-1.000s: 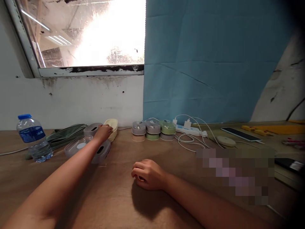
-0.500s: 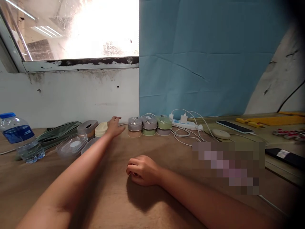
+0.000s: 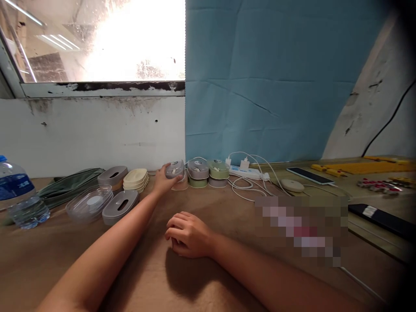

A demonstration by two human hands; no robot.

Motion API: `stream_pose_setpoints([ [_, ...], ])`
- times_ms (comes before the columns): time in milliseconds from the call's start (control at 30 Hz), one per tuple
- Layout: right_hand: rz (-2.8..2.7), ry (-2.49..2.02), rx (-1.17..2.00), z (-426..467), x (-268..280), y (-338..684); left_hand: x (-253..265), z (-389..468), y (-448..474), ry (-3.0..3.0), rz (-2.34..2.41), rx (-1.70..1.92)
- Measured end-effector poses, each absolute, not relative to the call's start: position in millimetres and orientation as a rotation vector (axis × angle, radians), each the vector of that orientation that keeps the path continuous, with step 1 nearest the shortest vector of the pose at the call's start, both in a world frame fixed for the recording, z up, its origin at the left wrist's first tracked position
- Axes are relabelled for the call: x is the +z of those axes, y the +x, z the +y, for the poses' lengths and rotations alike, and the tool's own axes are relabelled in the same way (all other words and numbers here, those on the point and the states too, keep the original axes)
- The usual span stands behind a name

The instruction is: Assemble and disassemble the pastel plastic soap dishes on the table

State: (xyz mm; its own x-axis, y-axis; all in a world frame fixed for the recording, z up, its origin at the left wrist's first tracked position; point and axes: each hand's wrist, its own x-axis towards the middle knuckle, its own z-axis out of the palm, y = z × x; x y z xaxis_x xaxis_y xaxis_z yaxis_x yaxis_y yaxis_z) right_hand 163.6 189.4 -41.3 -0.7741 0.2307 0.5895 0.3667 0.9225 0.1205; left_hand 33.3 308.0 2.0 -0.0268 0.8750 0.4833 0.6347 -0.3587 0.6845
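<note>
My left hand (image 3: 165, 178) reaches to the back of the table and is closed around a small grey lidded box (image 3: 174, 169). The thumb lies across its front and the fingers are at its left side. That box sits on a tan box (image 3: 180, 185). Just to the right stand two more stacks: a grey box (image 3: 198, 169) on a green one, and a green box (image 3: 219, 169) on a grey one. Nearer to me, my right hand (image 3: 189, 235) is loosely curled just above the table, and nothing shows in its fingers.
Left of my arm are grey slotted lids (image 3: 121, 207), clear plastic containers (image 3: 89, 203), stacked cream trays (image 3: 135, 180), a dark green bag (image 3: 69, 184) and a water bottle (image 3: 19, 190). At right lie a power strip (image 3: 245, 172), white cables, a phone (image 3: 310, 176) and a blurred-out patch.
My left hand has moved right from beside the cream trays and taken hold of the leftmost grey box. The right hand has stayed nearly in place. The view has shifted slightly right.
</note>
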Motion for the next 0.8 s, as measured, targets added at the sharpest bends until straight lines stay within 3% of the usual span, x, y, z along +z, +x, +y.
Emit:
stream_pose_setpoints([
  [333, -2.387, -0.166, -0.36, 186.5, -40.5, 163.6, -34.8, 149.2, -32.6, 1.962, 1.372, 1.114],
  [800, -2.369, -0.351, -0.28, 182.0, -36.1, 161.3, -36.5, 160.3, -38.3, 1.565, 1.19, 1.202],
])
